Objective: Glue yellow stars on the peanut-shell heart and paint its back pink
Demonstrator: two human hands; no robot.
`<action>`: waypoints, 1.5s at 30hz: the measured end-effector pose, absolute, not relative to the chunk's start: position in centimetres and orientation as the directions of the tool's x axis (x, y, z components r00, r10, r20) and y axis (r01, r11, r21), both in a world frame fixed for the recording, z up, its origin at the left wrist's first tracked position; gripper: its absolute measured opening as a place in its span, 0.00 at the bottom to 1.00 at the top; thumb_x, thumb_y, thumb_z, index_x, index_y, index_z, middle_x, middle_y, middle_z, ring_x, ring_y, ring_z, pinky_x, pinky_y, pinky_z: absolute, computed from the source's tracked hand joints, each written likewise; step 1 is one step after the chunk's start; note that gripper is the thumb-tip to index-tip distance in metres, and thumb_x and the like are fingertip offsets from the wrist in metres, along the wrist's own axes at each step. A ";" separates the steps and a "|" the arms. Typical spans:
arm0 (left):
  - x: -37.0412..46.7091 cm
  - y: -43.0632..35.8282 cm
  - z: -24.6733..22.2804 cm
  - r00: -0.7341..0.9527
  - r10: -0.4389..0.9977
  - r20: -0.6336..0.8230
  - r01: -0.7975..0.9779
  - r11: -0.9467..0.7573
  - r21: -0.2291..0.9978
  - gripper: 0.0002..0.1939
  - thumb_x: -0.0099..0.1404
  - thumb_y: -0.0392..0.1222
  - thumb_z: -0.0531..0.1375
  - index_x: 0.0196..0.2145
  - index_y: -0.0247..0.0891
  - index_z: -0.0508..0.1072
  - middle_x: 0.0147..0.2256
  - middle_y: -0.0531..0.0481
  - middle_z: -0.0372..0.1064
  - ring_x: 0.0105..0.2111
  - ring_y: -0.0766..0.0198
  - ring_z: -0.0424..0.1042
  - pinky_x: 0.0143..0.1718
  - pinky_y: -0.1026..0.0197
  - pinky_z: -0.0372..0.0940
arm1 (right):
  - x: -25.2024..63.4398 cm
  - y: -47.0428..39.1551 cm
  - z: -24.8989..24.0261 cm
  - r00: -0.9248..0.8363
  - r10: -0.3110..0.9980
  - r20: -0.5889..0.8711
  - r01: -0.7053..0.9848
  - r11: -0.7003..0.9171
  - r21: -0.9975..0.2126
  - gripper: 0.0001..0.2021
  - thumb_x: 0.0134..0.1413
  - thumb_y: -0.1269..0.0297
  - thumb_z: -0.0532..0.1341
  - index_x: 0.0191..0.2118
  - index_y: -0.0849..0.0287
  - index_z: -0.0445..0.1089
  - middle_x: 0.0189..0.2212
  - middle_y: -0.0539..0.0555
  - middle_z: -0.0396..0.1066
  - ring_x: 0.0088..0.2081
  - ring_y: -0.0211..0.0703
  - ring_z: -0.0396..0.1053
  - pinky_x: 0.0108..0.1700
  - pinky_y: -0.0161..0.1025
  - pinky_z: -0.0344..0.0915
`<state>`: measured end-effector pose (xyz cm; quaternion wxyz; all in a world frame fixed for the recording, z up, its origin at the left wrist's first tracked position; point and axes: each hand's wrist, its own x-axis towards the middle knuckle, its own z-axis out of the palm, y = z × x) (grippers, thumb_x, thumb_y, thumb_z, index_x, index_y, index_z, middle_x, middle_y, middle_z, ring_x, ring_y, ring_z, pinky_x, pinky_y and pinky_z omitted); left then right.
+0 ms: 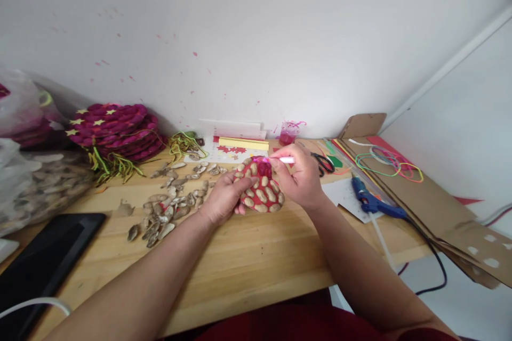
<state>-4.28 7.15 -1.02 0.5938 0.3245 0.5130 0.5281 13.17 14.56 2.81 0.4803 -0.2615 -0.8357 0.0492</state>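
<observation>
Right hand (300, 177) pinches a slender white-handled tool (287, 160), its long axis pointing left over magenta-coated shells (264, 169) at the far side of a red, peanut-shell-studded disc (261, 195), gripped along its left rim by the left hand (224, 195).

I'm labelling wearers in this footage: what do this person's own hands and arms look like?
The left hand and right hand are bare, with no gloves, rings or watch visible. The left forearm and right forearm are uncovered. Dark red cloth, apparently a sleeve, shows by the right elbow.
</observation>
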 end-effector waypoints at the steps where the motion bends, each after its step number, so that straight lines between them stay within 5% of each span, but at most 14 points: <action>1: -4.3 7.1 -1.0 -0.082 0.960 -0.268 -0.290 0.234 0.928 0.18 0.52 0.51 0.72 0.29 0.35 0.73 0.16 0.54 0.70 0.09 0.71 0.61 0.08 0.71 0.56 | 13.1 14.6 2.8 -0.409 0.479 0.777 0.380 0.863 -0.333 0.03 0.67 0.65 0.62 0.38 0.52 0.72 0.34 0.52 0.79 0.38 0.47 0.75 0.45 0.47 0.68; 17: -4.3 7.3 -1.5 -0.110 0.962 -0.249 -0.295 0.207 0.933 0.19 0.52 0.53 0.73 0.29 0.37 0.72 0.16 0.56 0.68 0.10 0.70 0.61 0.09 0.70 0.55 | 13.3 14.6 2.8 -0.419 0.469 0.777 0.405 0.863 -0.303 0.04 0.67 0.65 0.61 0.37 0.53 0.71 0.33 0.53 0.78 0.38 0.47 0.74 0.45 0.46 0.68; 24: -4.2 7.5 -1.8 -0.083 0.973 -0.217 -0.253 0.190 0.949 0.23 0.54 0.57 0.73 0.28 0.37 0.70 0.16 0.56 0.68 0.10 0.70 0.62 0.10 0.71 0.54 | 15.7 19.6 4.1 0.086 0.746 0.660 0.325 0.605 -0.727 0.13 0.65 0.49 0.61 0.39 0.54 0.69 0.25 0.47 0.73 0.26 0.42 0.70 0.31 0.38 0.65; 30: -4.3 7.5 -1.9 -0.056 0.976 -0.210 -0.188 0.197 0.962 0.23 0.57 0.59 0.71 0.28 0.37 0.70 0.15 0.54 0.68 0.10 0.69 0.64 0.10 0.71 0.55 | 16.6 26.1 6.5 0.054 0.864 0.500 0.801 0.261 -0.539 0.12 0.66 0.53 0.59 0.41 0.57 0.73 0.35 0.55 0.79 0.38 0.48 0.75 0.45 0.42 0.67; 39: -4.2 7.5 -1.8 -0.031 0.977 -0.210 -0.165 0.202 0.965 0.20 0.59 0.57 0.71 0.30 0.38 0.73 0.17 0.52 0.71 0.11 0.68 0.65 0.11 0.70 0.58 | 14.0 29.6 4.3 0.048 0.952 0.303 0.906 0.086 -0.415 0.11 0.60 0.53 0.65 0.33 0.54 0.77 0.40 0.60 0.82 0.52 0.60 0.73 0.53 0.52 0.65; 45: -4.2 7.7 -2.1 -0.011 0.977 -0.213 -0.139 0.209 0.968 0.19 0.62 0.57 0.69 0.30 0.38 0.74 0.17 0.52 0.72 0.11 0.68 0.66 0.12 0.69 0.60 | 13.8 29.2 4.9 0.043 0.947 0.320 0.916 0.090 -0.390 0.12 0.61 0.52 0.64 0.35 0.55 0.77 0.41 0.61 0.81 0.54 0.62 0.71 0.55 0.56 0.64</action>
